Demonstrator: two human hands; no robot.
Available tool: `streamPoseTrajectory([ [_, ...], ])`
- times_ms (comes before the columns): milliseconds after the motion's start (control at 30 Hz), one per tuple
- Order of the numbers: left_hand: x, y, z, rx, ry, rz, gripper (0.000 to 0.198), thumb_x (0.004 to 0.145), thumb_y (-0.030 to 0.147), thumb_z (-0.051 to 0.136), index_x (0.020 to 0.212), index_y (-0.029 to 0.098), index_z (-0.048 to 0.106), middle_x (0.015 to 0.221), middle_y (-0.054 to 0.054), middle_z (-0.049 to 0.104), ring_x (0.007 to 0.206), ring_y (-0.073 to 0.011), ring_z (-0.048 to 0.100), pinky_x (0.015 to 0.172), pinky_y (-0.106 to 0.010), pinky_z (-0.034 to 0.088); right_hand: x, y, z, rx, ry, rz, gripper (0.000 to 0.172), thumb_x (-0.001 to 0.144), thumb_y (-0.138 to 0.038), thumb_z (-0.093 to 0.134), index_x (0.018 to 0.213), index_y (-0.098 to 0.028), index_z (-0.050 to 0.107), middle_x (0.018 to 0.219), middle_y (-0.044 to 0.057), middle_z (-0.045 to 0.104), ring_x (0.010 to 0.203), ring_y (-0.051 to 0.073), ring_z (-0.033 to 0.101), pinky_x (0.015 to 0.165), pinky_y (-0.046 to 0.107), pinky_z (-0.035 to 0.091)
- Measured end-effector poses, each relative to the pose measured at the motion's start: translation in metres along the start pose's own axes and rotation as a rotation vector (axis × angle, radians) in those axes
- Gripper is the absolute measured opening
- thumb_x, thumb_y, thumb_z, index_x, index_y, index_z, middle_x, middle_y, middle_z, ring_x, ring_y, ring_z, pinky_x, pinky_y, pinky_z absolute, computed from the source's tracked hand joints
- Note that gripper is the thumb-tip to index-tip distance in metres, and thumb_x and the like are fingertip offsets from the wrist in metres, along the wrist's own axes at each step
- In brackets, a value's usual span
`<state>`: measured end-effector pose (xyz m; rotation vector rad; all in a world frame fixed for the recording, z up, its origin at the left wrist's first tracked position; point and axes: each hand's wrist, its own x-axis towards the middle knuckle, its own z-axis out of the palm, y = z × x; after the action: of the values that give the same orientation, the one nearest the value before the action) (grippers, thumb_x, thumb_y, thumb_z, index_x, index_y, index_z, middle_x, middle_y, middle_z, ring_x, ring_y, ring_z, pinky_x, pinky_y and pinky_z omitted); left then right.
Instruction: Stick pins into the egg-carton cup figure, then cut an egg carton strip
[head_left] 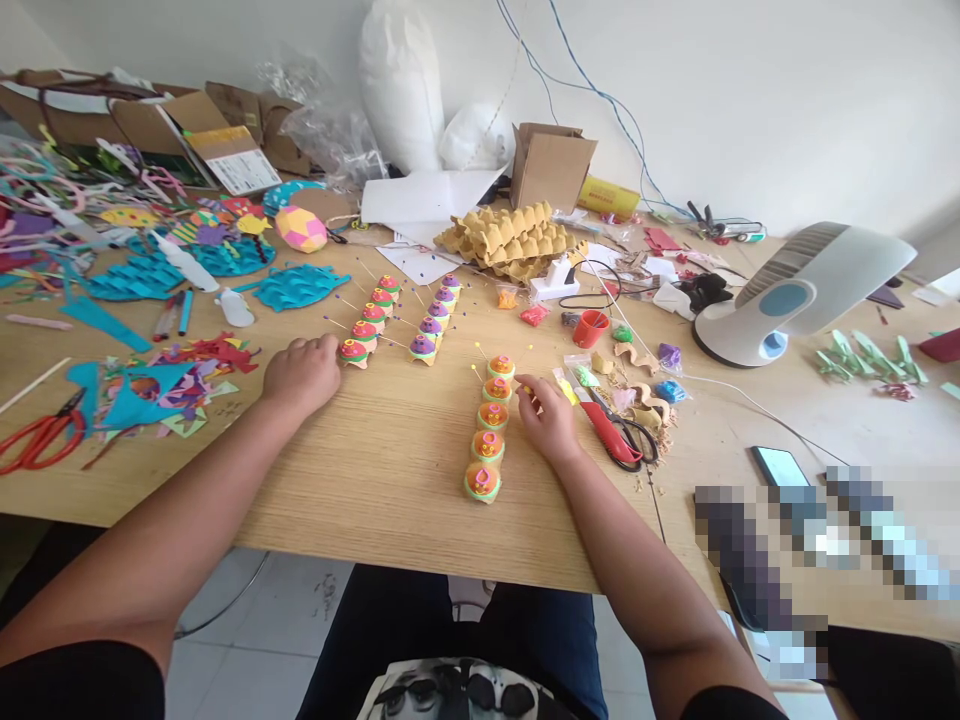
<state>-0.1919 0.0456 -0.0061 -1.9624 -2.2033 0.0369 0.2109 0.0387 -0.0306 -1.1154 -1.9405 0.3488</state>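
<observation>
Three egg-carton caterpillars lie on the wooden table (405, 460). My left hand (301, 374) rests curled on the table, its fingers against the front end of the red-topped caterpillar (367, 322). A purple-topped caterpillar (435, 320) lies just right of that one. My right hand (549, 418) is pinched beside the orange-topped caterpillar (489, 428), touching its upper segments near the pin antennae; what the fingers hold is too small to make out.
Red-handled scissors (621, 436) lie right of my right hand, another red pair (37, 436) at far left. Egg cartons (510, 238), a small red cup (591, 326), clay bits, a white fan (802, 290), a phone (780, 466) and paper scraps crowd the table.
</observation>
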Motion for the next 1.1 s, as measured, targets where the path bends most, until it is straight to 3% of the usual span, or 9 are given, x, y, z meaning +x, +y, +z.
streamPoseTrajectory([
  [200,-0.004,-0.004,0.0,0.055,0.062,0.031,0.036,0.101,0.037,0.032,0.11,0.017,0.06,0.102,-0.016,0.071,0.099,-0.0313,0.059,0.076,-0.036,0.04,0.0,0.0,-0.001,0.007,0.0,0.01,0.026,0.098,-0.025,0.05,0.118,-0.023,0.067,0.088,0.004,0.071,0.065,0.015,0.059,0.066,0.03,0.05],
  [333,-0.008,-0.007,-0.002,0.046,0.149,-0.018,0.035,0.099,0.038,0.037,0.11,0.016,0.063,0.102,-0.015,0.07,0.1,-0.03,0.058,0.078,-0.036,0.04,0.0,0.001,0.0,0.007,0.003,0.015,0.026,0.099,-0.026,0.05,0.118,-0.023,0.067,0.087,0.004,0.07,0.066,0.015,0.059,0.066,0.03,0.05],
  [500,-0.011,0.011,-0.015,-0.106,0.27,0.017,0.035,0.1,0.041,0.039,0.108,0.022,0.067,0.102,-0.01,0.071,0.099,-0.0276,0.059,0.079,-0.036,0.039,0.0,0.001,0.001,0.005,-0.015,0.014,0.026,0.099,-0.026,0.05,0.118,-0.023,0.067,0.086,0.004,0.07,0.068,0.015,0.061,0.066,0.03,0.05],
  [700,0.0,0.036,-0.01,-0.213,0.202,0.096,0.032,0.096,0.041,0.047,0.112,0.027,0.072,0.106,-0.011,0.07,0.105,-0.0311,0.058,0.082,-0.038,0.041,0.0,0.003,0.001,-0.001,-0.006,0.023,0.026,0.099,-0.027,0.05,0.119,-0.023,0.067,0.086,0.004,0.07,0.068,0.016,0.06,0.068,0.031,0.05],
  [1100,0.004,0.031,0.002,-0.102,0.213,0.224,0.035,0.103,0.037,0.038,0.11,0.022,0.069,0.118,-0.008,0.067,0.105,-0.0269,0.053,0.078,-0.037,0.036,0.002,-0.002,-0.001,0.035,0.0,-0.002,0.025,0.099,-0.023,0.05,0.118,-0.022,0.067,0.087,0.003,0.068,0.065,0.014,0.057,0.067,0.029,0.048],
])
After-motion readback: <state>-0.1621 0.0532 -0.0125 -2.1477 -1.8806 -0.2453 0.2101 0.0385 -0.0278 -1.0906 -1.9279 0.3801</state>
